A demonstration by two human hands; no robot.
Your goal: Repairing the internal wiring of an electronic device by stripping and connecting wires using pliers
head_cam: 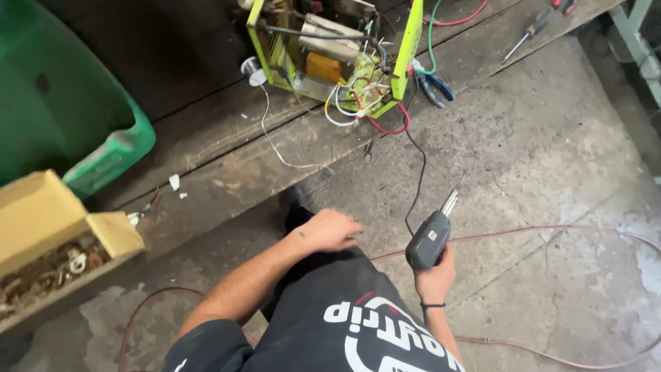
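We note a green bin (65,103) at far left, its inside not visible to us. Near it, lower left, sits an open cardboard box (41,220) holding a tangle of brownish wire scraps and small pale rings. At far centre, on the wooden boards (206,138), stands a yellow-green chassis (330,52) with its casing open, exposing a coil, a yellow block and loose red, white and yellow wires. A solder spool (253,69) lies just left of it, its strand trailing toward us across the boards. Blue-handled pliers (435,86) lie just right of the chassis, and a screwdriver (527,34) lies further right.

Our left hand (330,231) rests palm down on the dark-trousered knee, fingers loosely curled, grasping nothing. Our right hand (435,275) is clenched around the grip of a grey soldering gun (428,238), tip pointing away from us toward the chassis, held above the concrete floor (551,172). A black cord runs from the gun up to the chassis area. A reddish cable (551,231) loops across the floor at near right.
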